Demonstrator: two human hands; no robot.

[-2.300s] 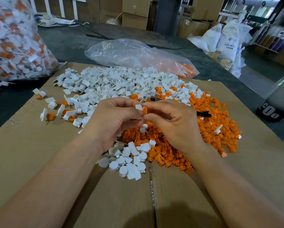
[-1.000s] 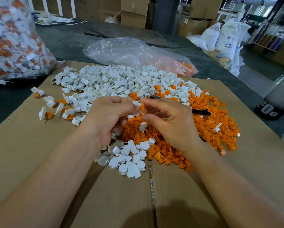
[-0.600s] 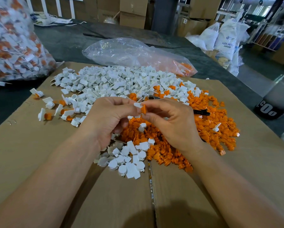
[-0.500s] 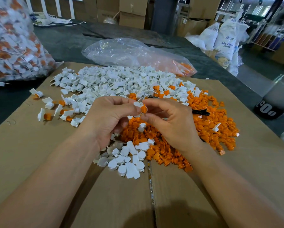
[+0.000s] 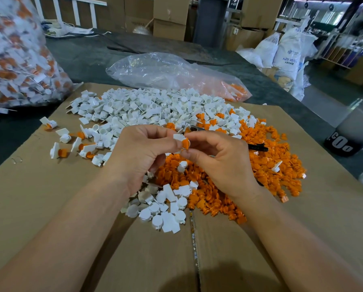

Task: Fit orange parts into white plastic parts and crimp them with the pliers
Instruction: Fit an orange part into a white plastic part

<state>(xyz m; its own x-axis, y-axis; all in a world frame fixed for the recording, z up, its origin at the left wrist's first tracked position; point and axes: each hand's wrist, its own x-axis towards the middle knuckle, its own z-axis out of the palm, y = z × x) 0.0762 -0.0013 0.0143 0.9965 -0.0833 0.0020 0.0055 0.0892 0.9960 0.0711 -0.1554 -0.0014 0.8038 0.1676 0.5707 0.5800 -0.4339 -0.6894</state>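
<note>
- Two hands meet above the heaps: the left hand (image 5: 138, 157) pinches one white part (image 5: 178, 137) and the right hand (image 5: 220, 165) pinches one orange part (image 5: 185, 143), with the two parts touching.
- Two uncountable heaps lie on the cardboard (image 5: 334, 207): white parts (image 5: 146, 108) farther off, orange parts (image 5: 271, 157) to the right.
- One pair of pliers (image 5: 258, 147) lies on the orange heap, partly hidden by the right hand.
- Two bags rest on the worktop (image 5: 81, 57): a clear bag (image 5: 165, 70) and a full bag (image 5: 18, 60).

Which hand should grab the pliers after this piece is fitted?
Right. The pliers lie just behind the right hand, which pinches the orange part; the left hand holds the white part.
</note>
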